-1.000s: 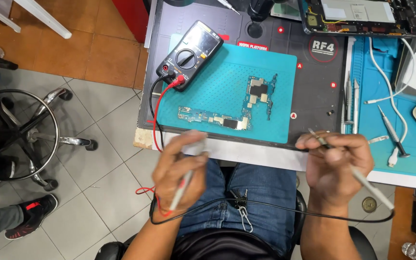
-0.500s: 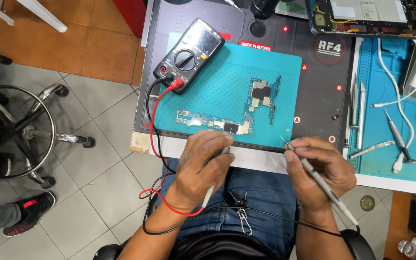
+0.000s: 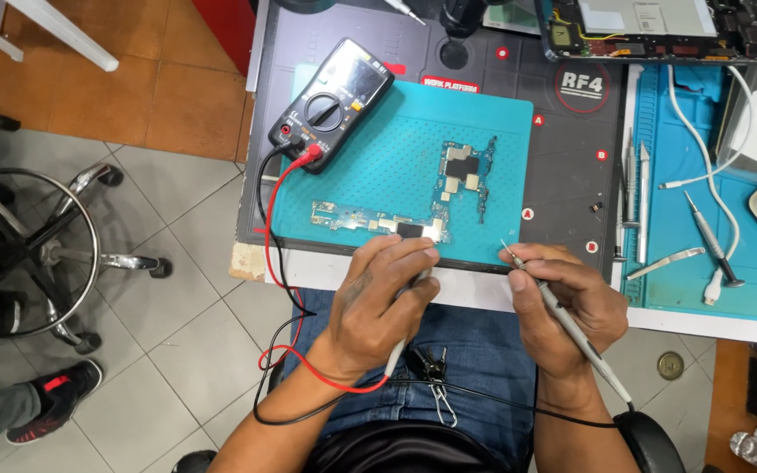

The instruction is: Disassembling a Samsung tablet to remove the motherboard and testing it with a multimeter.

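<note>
1. The board (image 3: 413, 206) lies just ahead of both hands, up on the teal mat (image 3: 370, 158). Its lower arm sits right past the left hand's (image 3: 377, 302) knuckles, nearly touching the fingertips.
2. The board is L-shaped: one long arm runs side to side, across the line of the hands, and a shorter arm rises away from them at its right end.
3. The left hand is nearer the board. It is curled shut around a probe (image 3: 403, 324) whose tip is hidden under the fingers, so I cannot tell whether it touches the board.
4. The right hand (image 3: 562, 307) sits to the right, at the mat's near corner, and pinches a second probe (image 3: 562, 315) like a pen. Its bare metal tip points up and left toward the board but stands clear of it.
5. The board looks thin and blue-green, dotted with silver shields and one dark chip near the left fingertips.
6. A meter (image 3: 330, 105) sits further off, beyond the left hand, on the mat's far corner. Its red lead (image 3: 284, 228) and black lead (image 3: 265, 263) trail off the surface (image 3: 562, 158) down to the lap.
</note>
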